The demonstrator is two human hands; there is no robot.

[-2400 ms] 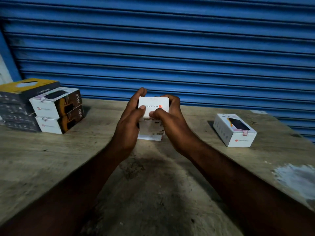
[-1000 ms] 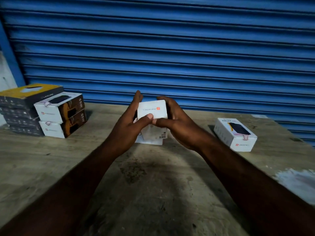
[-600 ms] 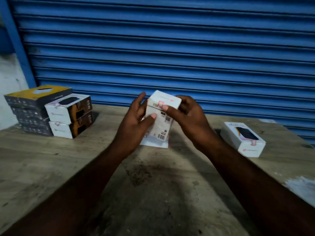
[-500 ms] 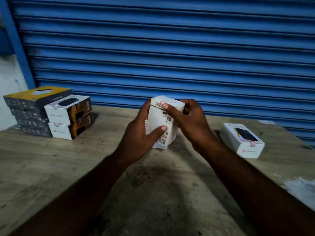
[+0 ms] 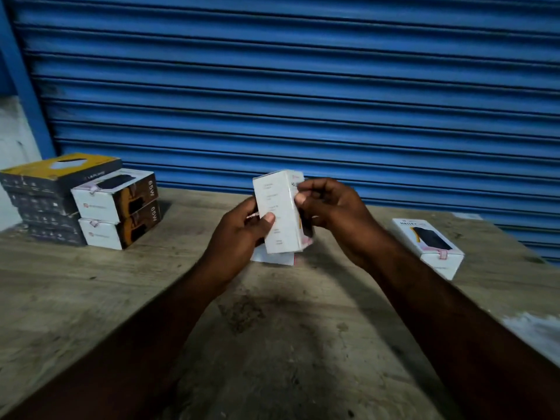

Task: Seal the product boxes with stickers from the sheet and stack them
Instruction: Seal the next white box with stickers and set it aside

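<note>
Shutter, blue, ribbed, fills the background. Counter, worn wood, pale patch at the right edge. Far left on it: dark stack of flat boxes with a yellow-topped one uppermost; touching its right side, two white-and-brown boxes, one on the other, pink stickers over their near flaps. Right side, well apart from the hands: white box lying flat, pink sticker on its near edge.

Centre, lifted off the counter: held box, white, upright, top leaning slightly left. Left hand grips its lower left side, thumb on the front face, fingers curled behind. Right hand pinches the upper right edge with thumb and curled fingers. Sticker sheet, white, flat on the counter just under the box, mostly hidden by box and left hand.
</note>
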